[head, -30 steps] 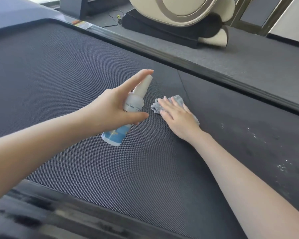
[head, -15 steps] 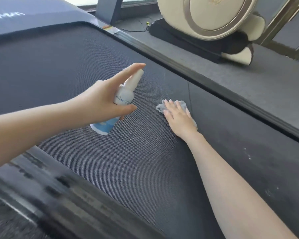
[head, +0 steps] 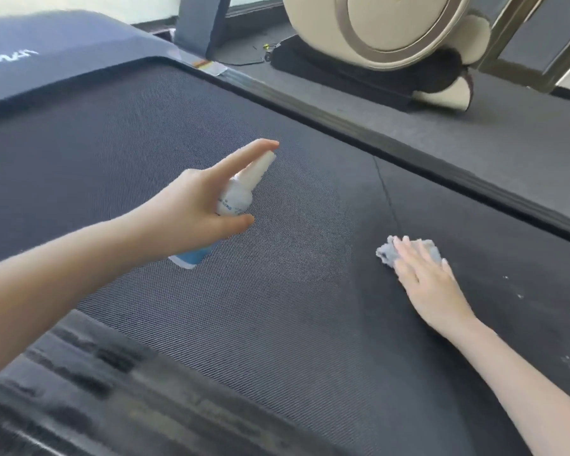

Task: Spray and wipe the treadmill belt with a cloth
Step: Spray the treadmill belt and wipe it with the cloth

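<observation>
Left hand [head: 191, 209] grips a blue-based white spray bottle [head: 236, 199], nozzle angled away and right; flat right hand [head: 425, 281] presses a grey cloth [head: 386, 255] on the black treadmill belt [head: 277, 324].

In left hand [head: 191, 210]: white plastic spray bottle [head: 236, 199], blue base. Under right hand [head: 428, 284]: crumpled grey-blue cloth [head: 386, 255]. Beneath both: dark grey fine-weave treadmill belt [head: 277, 307].

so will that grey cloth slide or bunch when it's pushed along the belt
The crumpled grey cloth looks soft and floppy, so it will probably bunch rather than slide flat. The textured black treadmill belt likely drags on it.
</observation>
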Demonstrator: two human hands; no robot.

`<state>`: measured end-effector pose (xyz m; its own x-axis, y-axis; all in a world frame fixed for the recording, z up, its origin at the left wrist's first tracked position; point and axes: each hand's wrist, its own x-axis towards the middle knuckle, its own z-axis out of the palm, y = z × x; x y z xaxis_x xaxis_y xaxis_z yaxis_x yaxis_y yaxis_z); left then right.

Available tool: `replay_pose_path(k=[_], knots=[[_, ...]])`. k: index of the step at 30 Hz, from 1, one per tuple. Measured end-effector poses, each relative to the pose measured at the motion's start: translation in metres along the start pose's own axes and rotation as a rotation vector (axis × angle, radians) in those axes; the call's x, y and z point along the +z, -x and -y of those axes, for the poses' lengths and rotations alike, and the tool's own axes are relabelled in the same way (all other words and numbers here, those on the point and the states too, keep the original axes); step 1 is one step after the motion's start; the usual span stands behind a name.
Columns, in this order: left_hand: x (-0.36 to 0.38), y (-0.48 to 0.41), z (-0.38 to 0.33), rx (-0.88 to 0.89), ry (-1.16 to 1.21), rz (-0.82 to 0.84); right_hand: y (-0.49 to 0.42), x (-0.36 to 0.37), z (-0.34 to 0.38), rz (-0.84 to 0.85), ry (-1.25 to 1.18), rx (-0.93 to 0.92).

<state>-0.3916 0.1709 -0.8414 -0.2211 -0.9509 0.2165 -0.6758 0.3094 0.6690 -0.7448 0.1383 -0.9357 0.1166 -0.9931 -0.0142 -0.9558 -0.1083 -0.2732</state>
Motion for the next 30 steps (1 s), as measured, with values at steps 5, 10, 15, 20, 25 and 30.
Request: replay_pose_path(k=[5,10,15,20,25,30], knots=[[-0.015,0.002,0.026,0.041,0.051,0.022,-0.066,0.003,0.042,0.061,-0.054,0.107],[-0.031,-0.016,0.033,0.067,0.181,0.001,-0.067,0.026,0.148,0.183,-0.065,-0.147],[-0.043,-0.019,0.041,0.073,0.234,0.039,-0.004,0.049,0.237,0.149,-0.006,-0.512],[-0.039,-0.021,0.049,0.069,0.159,0.044,0.032,0.054,0.216,0.148,0.091,-0.666],[-0.019,-0.012,0.035,0.073,0.142,0.018,-0.023,0.031,0.099,0.022,0.108,-0.125],[0.012,0.013,0.0,0.051,0.128,0.026,-0.014,-0.003,-0.045,-0.04,0.025,0.345]])
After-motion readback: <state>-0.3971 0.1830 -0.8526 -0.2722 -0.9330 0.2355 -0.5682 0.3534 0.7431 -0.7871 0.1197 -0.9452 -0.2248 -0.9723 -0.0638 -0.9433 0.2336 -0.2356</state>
